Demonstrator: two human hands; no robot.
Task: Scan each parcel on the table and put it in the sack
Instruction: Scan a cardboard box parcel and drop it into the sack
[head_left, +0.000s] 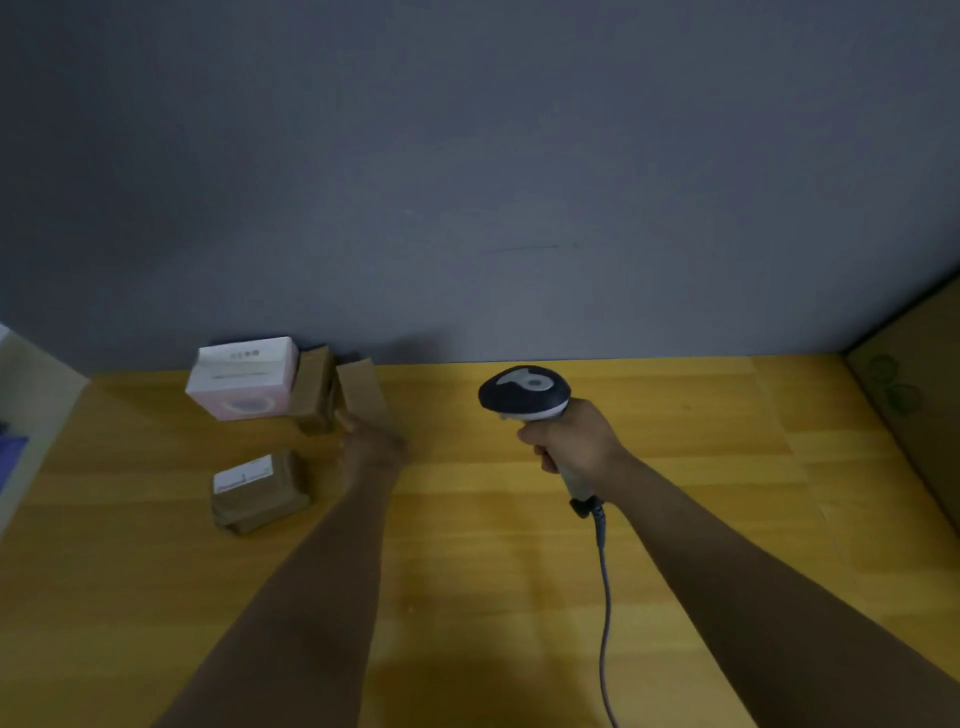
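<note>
We see bare yellow wood surface (467, 571) nearest us. Our right hand (574, 441) grips a corded scanner (524, 394); our left hand (371, 441) holds a tilted brown parcel (361, 395). Three parcels (257, 488) lie left, near the grey wall (467, 182).

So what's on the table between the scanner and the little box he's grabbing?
Nothing. In the head view, only bare wooden table lies between the scanner and the brown box.

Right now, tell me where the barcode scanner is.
In the head view the barcode scanner is right of centre, held upright above the wooden table in the right hand, across from the left hand at a brown parcel.
</note>
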